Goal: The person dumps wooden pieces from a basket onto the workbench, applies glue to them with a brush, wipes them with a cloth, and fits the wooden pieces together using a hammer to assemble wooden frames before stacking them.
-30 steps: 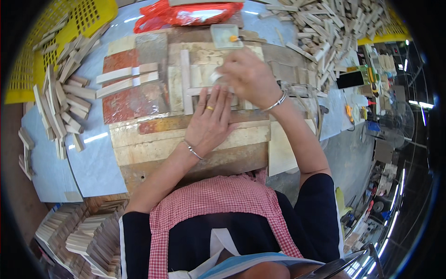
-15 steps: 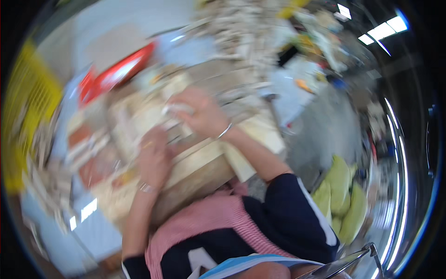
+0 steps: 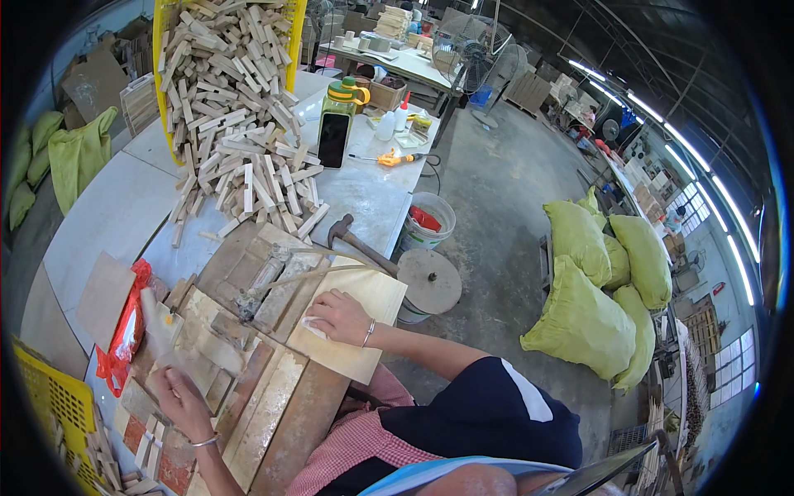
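Observation:
My right hand (image 3: 337, 316) rests on a thin pale wooden sheet (image 3: 364, 285), its fingers curled over a small white wad (image 3: 314, 326) that looks like cloth or tissue. Over the left part of the worn wooden work board (image 3: 269, 413), my left hand (image 3: 180, 403) has its fingers bent closed. A whitish, long, motion-blurred thing (image 3: 161, 318) extends up from it; I cannot make out its kind. Beside it lies a red plastic packet (image 3: 128, 326) with a flat greyish-tan board (image 3: 106, 299). Wooden strips and blocks (image 3: 227, 339) are fixed or lying on the work board.
Small wooden sticks (image 3: 236, 107) spill from a yellow crate (image 3: 295, 41). A hammer (image 3: 360, 244) lies behind the sheet. Further back stand a green-capped bottle (image 3: 339, 99), a phone (image 3: 333, 139) and a screwdriver (image 3: 389, 158). Buckets (image 3: 430, 219) and green sacks (image 3: 579, 318) stand to the right.
The view has swung and sharpened. My hands were close together over the board; now they are apart, the left further left, the right on the wooden sheet with the white wad.

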### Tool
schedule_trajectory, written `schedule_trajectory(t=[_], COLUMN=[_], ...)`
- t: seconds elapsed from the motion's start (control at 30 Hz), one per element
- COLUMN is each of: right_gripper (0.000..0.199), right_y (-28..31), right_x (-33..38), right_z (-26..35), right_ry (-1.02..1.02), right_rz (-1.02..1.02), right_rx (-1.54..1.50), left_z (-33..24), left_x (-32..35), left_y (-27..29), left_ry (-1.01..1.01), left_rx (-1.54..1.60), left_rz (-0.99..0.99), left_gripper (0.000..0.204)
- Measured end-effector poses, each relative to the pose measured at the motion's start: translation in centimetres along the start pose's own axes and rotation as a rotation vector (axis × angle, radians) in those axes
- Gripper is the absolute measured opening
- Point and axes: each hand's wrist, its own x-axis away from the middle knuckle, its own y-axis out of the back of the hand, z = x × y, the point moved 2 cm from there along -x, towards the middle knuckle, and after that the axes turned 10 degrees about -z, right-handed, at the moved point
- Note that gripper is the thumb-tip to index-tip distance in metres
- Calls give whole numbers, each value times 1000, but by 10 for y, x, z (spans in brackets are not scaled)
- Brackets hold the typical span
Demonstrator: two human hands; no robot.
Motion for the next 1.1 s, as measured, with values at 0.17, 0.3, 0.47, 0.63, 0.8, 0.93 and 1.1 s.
schedule_trajectory(t=[0.17,0.3,0.47,0.63,0.8,0.93,1.1], right_gripper=[21,34,54,43,38,34,30], right_y=[-11,-13,20,7,11,11,13], right_x=[7,10,3,-6,-8,-8,-45], right_z=[13,6,14,9,18,16,52], right_ry=[141,330,220,241,180,144,109], right_rz=[-140,-137,110,67,70,72,152], right_rx=[36,138,230,30,-38,-40,-269], left_z=[43,11,-17,-13,20,10,-9], left_x=[42,66,67,31,24,39,51], left_y=[-9,1,7,0,-11,-2,0], left_ry=[769,1109,862,-172,-192,-113,-158], left_rx=[853,970,594,-212,-372,-358,-349], left_rz=[-278,-83,147,-86,57,177,139], left_gripper=[33,39,25,21,21,28,52])
